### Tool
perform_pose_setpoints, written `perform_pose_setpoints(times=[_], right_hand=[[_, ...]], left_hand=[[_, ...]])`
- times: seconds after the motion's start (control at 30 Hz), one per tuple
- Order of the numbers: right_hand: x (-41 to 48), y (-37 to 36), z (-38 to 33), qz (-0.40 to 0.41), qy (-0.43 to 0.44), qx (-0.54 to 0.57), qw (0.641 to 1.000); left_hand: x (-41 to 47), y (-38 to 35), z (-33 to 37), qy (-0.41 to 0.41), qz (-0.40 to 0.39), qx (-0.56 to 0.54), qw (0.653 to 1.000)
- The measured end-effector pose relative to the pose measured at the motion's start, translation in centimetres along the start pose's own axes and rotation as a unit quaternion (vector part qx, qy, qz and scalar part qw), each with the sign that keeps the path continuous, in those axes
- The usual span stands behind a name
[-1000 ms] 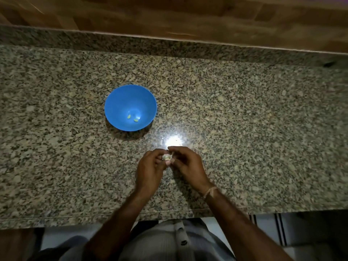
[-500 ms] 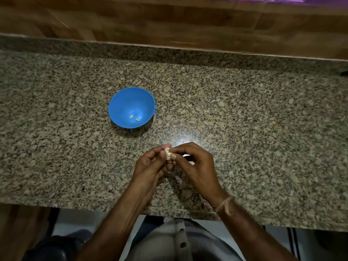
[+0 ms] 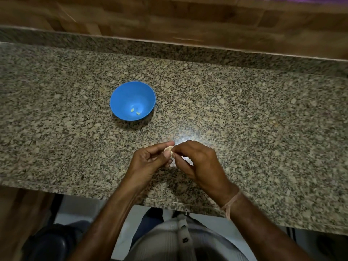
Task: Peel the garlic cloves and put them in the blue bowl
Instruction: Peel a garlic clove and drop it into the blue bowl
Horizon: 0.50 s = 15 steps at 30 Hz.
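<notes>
The garlic clove (image 3: pixel 169 149) is a small pale lump pinched between both hands, over the counter (image 3: pixel 263 129). It is on the person's side of the blue bowl (image 3: pixel 120 95) and a little to the bowl's right, well apart from it.

The left hand (image 3: pixel 148 162) comes in from the bowl's side with its fingers (image 3: pixel 165 145) curled. Thumb and forefinger close on the clove's left face, and the other fingers fold in below. The right hand (image 3: pixel 197 162) meets it from the opposite side. Its fingertips (image 3: pixel 178 148) grip the clove's right edge, so the clove lies right at the join of the two sets of tips, touching both, with only its top showing. Both hands are clenched on it and neither is loose. How much skin is on the clove cannot be told at this size.

A pale patch shows in the hollow under the right hand; whether it is peel or glare cannot be told. A thin thread band (image 3: pixel 230 204) circles the right wrist.

The bowl stands upright on the counter, and two peeled cloves (image 3: pixel 132 110) lie low inside it, close together toward the person's side of its floor. A bright spot of reflected light (image 3: pixel 185 136) lies on the stone between the bowl and the hands, nearer the hands. Beyond the bowl, a wooden wall (image 3: pixel 188 21) rises behind the counter's raised back edge.
</notes>
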State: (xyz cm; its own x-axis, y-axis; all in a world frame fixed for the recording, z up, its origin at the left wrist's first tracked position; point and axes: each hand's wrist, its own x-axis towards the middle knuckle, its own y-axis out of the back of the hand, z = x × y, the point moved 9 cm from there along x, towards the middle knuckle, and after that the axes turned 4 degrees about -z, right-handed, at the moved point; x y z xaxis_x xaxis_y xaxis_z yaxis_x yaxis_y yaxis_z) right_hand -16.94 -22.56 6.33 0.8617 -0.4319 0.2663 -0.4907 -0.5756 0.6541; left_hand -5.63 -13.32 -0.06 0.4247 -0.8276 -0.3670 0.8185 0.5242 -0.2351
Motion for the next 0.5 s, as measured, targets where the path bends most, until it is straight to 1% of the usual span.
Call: perform_pose_setpoints(times=[0.17,0.37,0.43,0.5], right_hand=[[-0.4,0.0,-0.4,0.044,0.006,-0.046,0.998],[-1.1,-0.6,0.3,0.046,-0.016,-0.006,0.999],[-1.1,-0.8,0.7,0.040,-0.031,0.039,0.998],[-1.2,-0.9,1.9,0.046,-0.083,0.151,0.984]], left_hand=[[0.0,-0.2,0.5,-0.006,-0.001,0.013,1.000],[-0.2,-0.3,0.1,0.008,-0.017,0.023,1.000],[-0.3,-0.1,-0.1,0.017,-0.007,0.011,1.000],[-0.2,0.1,-0.5,0.032,0.003,-0.002,0.999]])
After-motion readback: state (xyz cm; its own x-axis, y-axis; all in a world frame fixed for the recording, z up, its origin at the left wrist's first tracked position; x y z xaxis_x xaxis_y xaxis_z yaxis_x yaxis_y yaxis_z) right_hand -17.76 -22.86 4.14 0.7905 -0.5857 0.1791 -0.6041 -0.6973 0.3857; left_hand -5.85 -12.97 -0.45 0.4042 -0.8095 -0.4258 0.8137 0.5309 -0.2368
